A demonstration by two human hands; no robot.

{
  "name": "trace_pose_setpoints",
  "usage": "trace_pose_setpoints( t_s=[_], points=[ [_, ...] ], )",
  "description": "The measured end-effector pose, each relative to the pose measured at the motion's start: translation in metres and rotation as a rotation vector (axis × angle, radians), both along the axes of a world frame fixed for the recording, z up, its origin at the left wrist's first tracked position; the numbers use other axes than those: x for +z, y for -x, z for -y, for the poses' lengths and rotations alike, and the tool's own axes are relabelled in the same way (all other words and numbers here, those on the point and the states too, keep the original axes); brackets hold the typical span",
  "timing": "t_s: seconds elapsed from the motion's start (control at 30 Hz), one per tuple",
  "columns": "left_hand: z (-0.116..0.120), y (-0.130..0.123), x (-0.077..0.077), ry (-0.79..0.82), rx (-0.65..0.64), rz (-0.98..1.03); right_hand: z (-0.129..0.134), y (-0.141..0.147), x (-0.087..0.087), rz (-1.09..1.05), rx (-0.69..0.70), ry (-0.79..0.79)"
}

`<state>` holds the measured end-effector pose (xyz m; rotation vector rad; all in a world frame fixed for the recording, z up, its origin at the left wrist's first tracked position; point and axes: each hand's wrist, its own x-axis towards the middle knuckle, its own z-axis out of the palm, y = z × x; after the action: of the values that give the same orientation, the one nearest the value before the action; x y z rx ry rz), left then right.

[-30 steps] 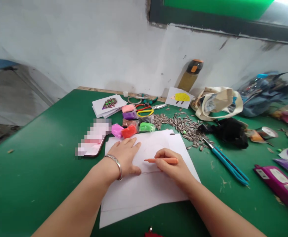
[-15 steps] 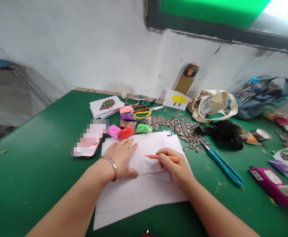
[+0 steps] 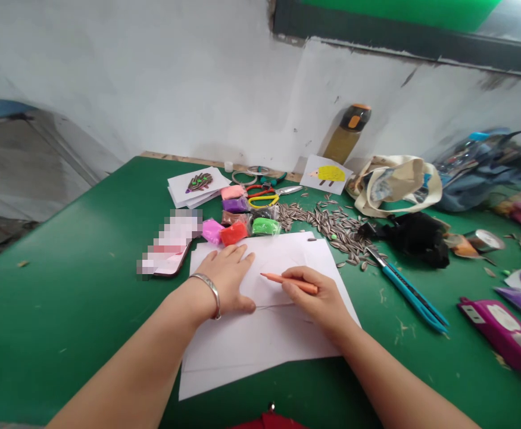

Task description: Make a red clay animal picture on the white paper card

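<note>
White sheets of paper (image 3: 237, 351) lie stacked on the green table in front of me. My left hand (image 3: 228, 277) rests flat on the upper left of the stack, fingers spread, a silver bangle on the wrist. Between the fingers of my right hand (image 3: 316, 292) is an orange felt-tip pen (image 3: 299, 282), its tip pointing left, over the top sheet. Whether the tip touches the paper I cannot tell. Faint lines show on that sheet. Just beyond the paper sit wrapped packets of coloured clay, among them a red packet (image 3: 234, 233) and a green packet (image 3: 266, 226).
Sunflower seeds (image 3: 338, 229) are heaped behind the paper. Blue tweezers (image 3: 414, 296) and a purple-red box (image 3: 501, 336) lie to the right, a phone (image 3: 171, 247) to the left. Scissors (image 3: 264, 201), a hedgehog picture (image 3: 327, 174), a bottle (image 3: 347, 134) and bags (image 3: 403, 182) stand farther back.
The view has shifted slightly, so most things appear a little right and higher. My left hand stays flat on the paper; the pen in my right hand is tilted a bit more.
</note>
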<state>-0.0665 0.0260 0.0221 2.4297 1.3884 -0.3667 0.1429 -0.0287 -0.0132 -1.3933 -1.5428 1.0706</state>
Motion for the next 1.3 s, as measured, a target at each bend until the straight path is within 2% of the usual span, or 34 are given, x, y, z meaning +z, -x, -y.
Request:
trace_pose_setpoints(
  t_s=[0.83, 1.3],
  points=[
    [0.0, 0.0008, -0.0026, 0.008, 0.007, 0.04, -0.0019, 0.0046, -0.0041, 0.035, -0.026, -0.051],
    [-0.0002, 0.0007, -0.0035, -0.008, -0.003, 0.033, -0.0005, 0.0071, -0.0064, 0.115, 0.013, -0.056]
  ],
)
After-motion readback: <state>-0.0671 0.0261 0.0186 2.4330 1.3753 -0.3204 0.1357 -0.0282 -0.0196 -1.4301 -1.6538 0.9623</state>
